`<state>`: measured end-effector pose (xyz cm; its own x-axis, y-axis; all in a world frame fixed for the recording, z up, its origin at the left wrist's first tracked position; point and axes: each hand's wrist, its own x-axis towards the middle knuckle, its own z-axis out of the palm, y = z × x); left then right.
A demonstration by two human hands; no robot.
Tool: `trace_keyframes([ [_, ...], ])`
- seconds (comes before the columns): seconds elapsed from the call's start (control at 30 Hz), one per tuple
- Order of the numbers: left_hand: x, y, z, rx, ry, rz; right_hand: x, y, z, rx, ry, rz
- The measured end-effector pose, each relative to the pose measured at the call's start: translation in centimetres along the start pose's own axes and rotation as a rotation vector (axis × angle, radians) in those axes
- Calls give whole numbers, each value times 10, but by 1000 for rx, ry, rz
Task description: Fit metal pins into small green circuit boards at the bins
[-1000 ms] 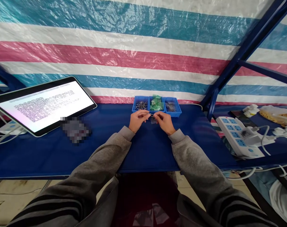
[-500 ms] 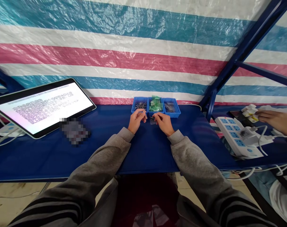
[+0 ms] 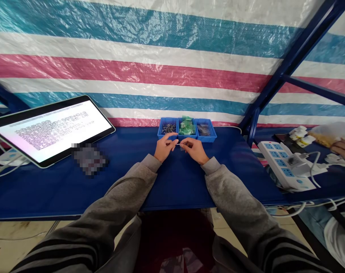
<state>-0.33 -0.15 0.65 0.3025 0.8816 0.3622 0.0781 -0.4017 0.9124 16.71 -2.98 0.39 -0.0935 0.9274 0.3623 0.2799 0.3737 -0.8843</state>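
My left hand [image 3: 165, 148] is closed in a pinch just in front of the blue bins, its fingertips close to those of my right hand. My right hand [image 3: 195, 149] is also pinched, with a small clear plastic bag [image 3: 182, 146] partly showing below its fingers. A thin pale piece [image 3: 178, 144] shows between the two sets of fingertips; it is too small to name. Behind the hands stand a bin of dark metal screw-like parts [image 3: 168, 129], a bin of green packets [image 3: 187, 126] and a bin of clear bags [image 3: 204, 129].
A screen [image 3: 53, 129] leans at the left of the blue table [image 3: 175, 182], near a blurred-out object [image 3: 90, 159]. A white power strip [image 3: 286, 165] with plugs and cables lies right of a blue metal post [image 3: 253, 127]. Another person's hand [image 3: 344, 149] is at far right.
My hands have come closer together, fingertips nearly meeting. The clear bag shows less than before. At far right, the other person's hand has moved right, uncovering a bag with yellowish contents.
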Motion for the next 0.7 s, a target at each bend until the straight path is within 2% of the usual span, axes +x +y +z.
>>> trace_keyframes([
  [0.27, 0, -4, 3, -45, 46, 30, 1, 1, -2, -10, 49, -5],
  [0.37, 3, -2, 0, 14, 102, 82, 2, 2, -3, -44, 65, 33],
  [0.5, 24, 2, -16, 291, 280, 248, 4, 4, -9, -279, 197, 60],
  [0.6, 43, 1, -26, 469, 262, 309, 4, 5, -16, -529, 234, 126],
  [0.7, 44, 0, -24, 548, 206, 359, 3, 5, -24, -734, 174, 256],
])
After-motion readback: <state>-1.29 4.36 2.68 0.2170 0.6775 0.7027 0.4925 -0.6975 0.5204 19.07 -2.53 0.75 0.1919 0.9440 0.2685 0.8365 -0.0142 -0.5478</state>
